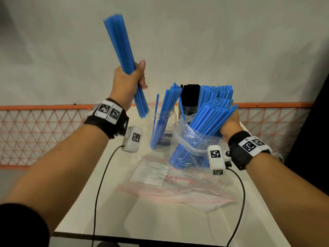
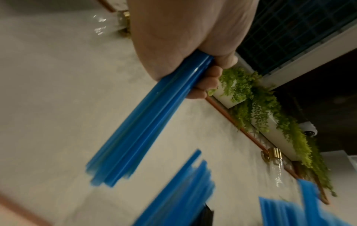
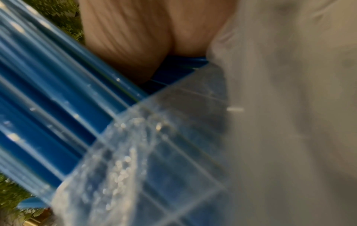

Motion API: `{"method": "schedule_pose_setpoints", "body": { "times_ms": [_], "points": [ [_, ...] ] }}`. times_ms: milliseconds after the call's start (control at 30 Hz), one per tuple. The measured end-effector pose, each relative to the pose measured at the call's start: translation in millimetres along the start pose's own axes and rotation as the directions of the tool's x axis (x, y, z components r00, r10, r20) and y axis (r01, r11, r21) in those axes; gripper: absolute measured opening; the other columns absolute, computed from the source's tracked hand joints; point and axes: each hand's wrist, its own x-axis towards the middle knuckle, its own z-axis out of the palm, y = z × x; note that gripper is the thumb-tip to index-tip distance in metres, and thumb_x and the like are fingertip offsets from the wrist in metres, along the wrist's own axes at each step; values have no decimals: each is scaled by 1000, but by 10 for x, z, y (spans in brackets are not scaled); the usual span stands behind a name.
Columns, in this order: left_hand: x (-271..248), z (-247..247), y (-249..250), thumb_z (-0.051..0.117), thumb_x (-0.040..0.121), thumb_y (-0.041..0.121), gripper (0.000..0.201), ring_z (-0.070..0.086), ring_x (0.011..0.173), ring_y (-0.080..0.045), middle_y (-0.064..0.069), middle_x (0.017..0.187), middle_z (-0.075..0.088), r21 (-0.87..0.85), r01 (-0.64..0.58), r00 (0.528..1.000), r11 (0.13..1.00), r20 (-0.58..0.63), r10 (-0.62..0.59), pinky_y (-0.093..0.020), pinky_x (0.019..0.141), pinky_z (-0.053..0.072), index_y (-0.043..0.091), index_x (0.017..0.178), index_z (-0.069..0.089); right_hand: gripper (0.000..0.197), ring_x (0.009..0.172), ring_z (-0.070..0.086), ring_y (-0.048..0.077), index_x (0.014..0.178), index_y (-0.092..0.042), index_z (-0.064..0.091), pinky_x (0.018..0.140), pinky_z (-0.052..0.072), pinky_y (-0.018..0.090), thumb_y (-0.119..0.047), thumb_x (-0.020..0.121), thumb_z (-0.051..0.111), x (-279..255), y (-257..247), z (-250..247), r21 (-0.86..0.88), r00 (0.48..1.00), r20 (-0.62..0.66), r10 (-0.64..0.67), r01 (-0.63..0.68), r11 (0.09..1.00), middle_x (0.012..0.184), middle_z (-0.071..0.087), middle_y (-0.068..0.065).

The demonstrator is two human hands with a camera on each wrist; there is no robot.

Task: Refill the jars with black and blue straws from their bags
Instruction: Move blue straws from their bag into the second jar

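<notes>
My left hand (image 1: 132, 78) grips a bundle of blue straws (image 1: 122, 56) raised above and left of a clear jar (image 1: 162, 128); its lower ends hang near the jar's mouth. That jar holds some blue straws leaning right. The same bundle (image 2: 142, 128) runs out from my curled fingers (image 2: 208, 84) in the left wrist view. My right hand (image 1: 228, 126) holds a large bunch of blue straws (image 1: 211, 118) standing in a clear plastic bag (image 1: 188, 145). The straws (image 3: 58, 91) and bag (image 3: 173, 152) fill the right wrist view. Behind stands a jar of black straws (image 1: 190, 97).
An empty clear bag with red print (image 1: 170, 184) lies flat on the white table (image 1: 106, 202) in front of the jars. An orange mesh fence (image 1: 41, 132) runs behind the table. Cables hang from both wrist cameras.
</notes>
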Motion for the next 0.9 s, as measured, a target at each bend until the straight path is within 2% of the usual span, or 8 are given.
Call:
{"method": "schedule_pose_setpoints", "body": {
  "times_ms": [67, 167, 267, 400, 567, 700, 800, 900],
  "points": [
    [189, 9, 92, 72, 85, 44, 32, 53, 50, -15, 6, 52, 54, -35, -35, 998, 999, -55, 33, -33, 63, 54, 21, 76, 52, 35, 46, 58, 8, 69, -19, 50, 49, 52, 20, -28, 101, 38, -4, -1, -4, -4, 1000, -6, 6, -6, 1000, 60, 56, -3],
    [295, 128, 7, 70, 89, 37, 28, 56, 54, -14, 5, 55, 56, -30, 2, 998, 1000, -67, -4, -34, 69, 53, 18, 79, 51, 33, 53, 60, 12, 70, -19, 51, 53, 54, 22, -28, 100, 40, -26, -14, 3, -46, 1000, -13, 9, -10, 999, 63, 58, -3],
    [290, 295, -206, 68, 92, 30, 26, 58, 55, -15, 1, 56, 56, -31, 81, 996, 996, -22, -82, -35, 70, 55, 17, 76, 53, 36, 46, 59, 10, 69, -19, 50, 48, 52, 20, -32, 100, 38, -47, -38, 18, 87, 996, 2, 89, -88, 992, 63, 55, -1],
    [229, 425, -536, 72, 89, 22, 22, 61, 54, -13, 0, 57, 60, 88, 217, 972, 972, 74, -224, -27, 63, 55, 12, 76, 56, 37, 43, 57, 9, 71, -18, 49, 46, 51, 19, -32, 102, 35, -61, -52, 28, 85, 996, 4, 91, -91, 992, 70, 51, 3],
    [188, 425, -786, 74, 84, 11, 15, 62, 56, -15, -2, 61, 65, 257, 293, 941, 921, 94, -326, -31, 64, 56, 9, 76, 61, 34, 42, 57, 6, 72, -17, 47, 44, 50, 17, -26, 103, 36, -64, -65, 26, 24, 999, 11, 47, -47, 999, 71, 49, 4],
    [154, 408, -817, 75, 84, 13, 10, 70, 70, -16, -5, 80, 72, 293, 313, 921, 903, 138, -364, -27, 63, 58, 12, 86, 65, 26, 55, 57, 14, 84, -15, 51, 47, 51, 20, -29, 102, 38, -65, -64, 21, -26, 998, 27, 61, -61, 998, 75, 51, 6],
    [168, 426, -748, 72, 88, 15, 14, 71, 86, -21, -7, 96, 72, 253, 282, 920, 925, 200, -336, -35, 78, 58, 13, 100, 64, 21, 63, 58, 17, 102, -13, 53, 49, 54, 22, -28, 102, 39, -58, -48, 3, -104, 999, 27, 29, -26, 994, 80, 56, 8],
    [155, 358, -654, 65, 92, 31, 32, 62, 112, -24, -7, 121, 62, 200, 223, 955, 954, 150, -255, -44, 101, 49, 19, 120, 56, 21, 56, 63, 13, 102, -12, 54, 48, 54, 21, -28, 101, 40, -49, -29, -2, -122, 999, 25, 26, -22, 992, 78, 59, 7]
  ]
}}
